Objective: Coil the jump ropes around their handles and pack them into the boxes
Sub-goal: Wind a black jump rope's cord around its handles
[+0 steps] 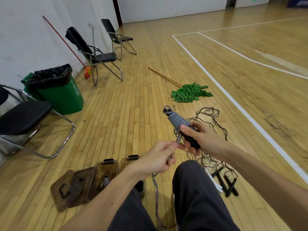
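Nearest you, your left hand [160, 157] pinched the loose grey tail of the jump rope [179, 121], just above the open boxes [100, 174] on the floor by your knees. Just beyond the boxes, your right hand [198, 137] gripped the black handles [191, 141], grey rope coiled round their upper half. Right of the boxes lay tangled dark ropes [211, 117]. Farther beyond the boxes lay a green mop [190, 92].

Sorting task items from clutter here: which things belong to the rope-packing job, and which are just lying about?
Job: grey jump rope, black handles in the right hand, left hand, tangled ropes, brown boxes.
Lying about: green mop, green bin, folding chairs, broom.
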